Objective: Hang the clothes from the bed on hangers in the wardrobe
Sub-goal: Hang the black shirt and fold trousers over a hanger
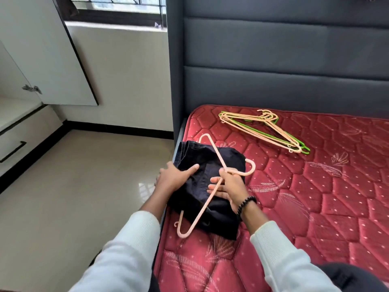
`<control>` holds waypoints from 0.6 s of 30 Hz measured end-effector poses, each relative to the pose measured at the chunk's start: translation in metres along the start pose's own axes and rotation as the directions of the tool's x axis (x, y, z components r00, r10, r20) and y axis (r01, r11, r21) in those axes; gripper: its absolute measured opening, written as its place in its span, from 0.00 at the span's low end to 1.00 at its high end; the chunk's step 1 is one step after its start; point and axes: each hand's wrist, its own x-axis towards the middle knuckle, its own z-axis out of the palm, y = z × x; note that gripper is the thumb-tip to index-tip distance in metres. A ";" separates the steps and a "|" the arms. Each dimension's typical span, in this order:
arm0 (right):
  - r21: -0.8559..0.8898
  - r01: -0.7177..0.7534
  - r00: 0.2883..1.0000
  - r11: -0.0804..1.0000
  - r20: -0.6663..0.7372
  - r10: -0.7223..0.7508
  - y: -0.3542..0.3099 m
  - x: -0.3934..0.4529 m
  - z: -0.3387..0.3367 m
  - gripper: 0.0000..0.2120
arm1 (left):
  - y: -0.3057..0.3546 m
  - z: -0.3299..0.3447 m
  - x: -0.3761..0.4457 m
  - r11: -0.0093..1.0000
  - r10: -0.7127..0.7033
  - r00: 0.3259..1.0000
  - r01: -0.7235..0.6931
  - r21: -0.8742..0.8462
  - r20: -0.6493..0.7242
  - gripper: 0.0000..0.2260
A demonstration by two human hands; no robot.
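A dark navy folded garment [216, 216] lies at the left edge of the red quilted mattress [315, 197]. My left hand [175, 178] grips its left side, thumb on top of the cloth. My right hand [228, 185] holds a peach plastic hanger [194, 220] by the neck just below its hook, over the garment. The hanger's bar end points toward me and its hook curls to the right. A wardrobe door [48, 55] stands open at the upper left.
A pile of several peach and green hangers [267, 129] lies near the grey padded headboard [284, 60]. White drawers [23, 133] stand at the left above a beige tiled floor [84, 186]. Another dark cloth [349, 277] shows at the bottom right.
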 end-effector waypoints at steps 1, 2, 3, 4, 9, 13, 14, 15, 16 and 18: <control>-0.006 0.003 1.000 1.000 -0.011 -0.003 -0.001 0.000 0.002 0.09 | 0.004 0.003 0.002 0.998 0.003 1.000 -0.001 0.060 -0.030 0.52; -0.021 0.005 1.000 1.000 -0.027 -0.006 0.000 0.000 0.003 0.13 | 0.007 0.007 0.005 0.992 0.021 0.997 -0.011 0.127 -0.079 0.50; -0.040 0.014 0.998 0.999 -0.054 -0.017 0.000 0.002 0.006 0.17 | 0.009 0.008 0.006 0.984 0.045 0.991 -0.022 0.178 -0.126 0.47; -0.058 0.027 0.995 0.998 -0.090 -0.032 0.003 0.005 0.009 0.20 | 0.010 0.008 0.008 0.977 0.068 0.985 -0.034 0.210 -0.156 0.44; -0.222 0.168 0.931 0.960 -0.286 -0.229 0.012 0.017 0.018 0.17 | 0.002 0.012 0.015 0.949 0.217 0.961 -0.167 0.266 -0.171 0.27; -0.375 0.117 0.819 0.920 -0.487 -0.303 0.006 0.026 -0.040 0.18 | -0.011 0.000 0.031 0.975 0.149 0.967 -0.109 0.195 -0.205 0.23; -0.395 0.071 0.782 0.916 -0.549 -0.297 0.005 0.028 -0.069 0.20 | -0.017 -0.005 0.038 0.983 0.111 0.971 -0.076 0.166 -0.212 0.23; -0.378 0.045 0.764 0.925 -0.583 -0.276 0.007 0.028 -0.096 0.21 | -0.023 -0.009 0.046 0.988 0.080 0.974 -0.049 0.147 -0.213 0.23; -0.332 0.052 0.771 0.942 -0.586 -0.249 0.010 0.026 -0.116 0.22 | -0.031 -0.011 0.053 0.991 0.059 0.978 -0.033 0.132 -0.199 0.23; -0.261 0.081 0.810 0.962 -0.545 -0.217 0.021 0.028 -0.129 0.23 | -0.043 -0.008 0.063 0.993 0.046 0.988 -0.029 0.117 -0.150 0.23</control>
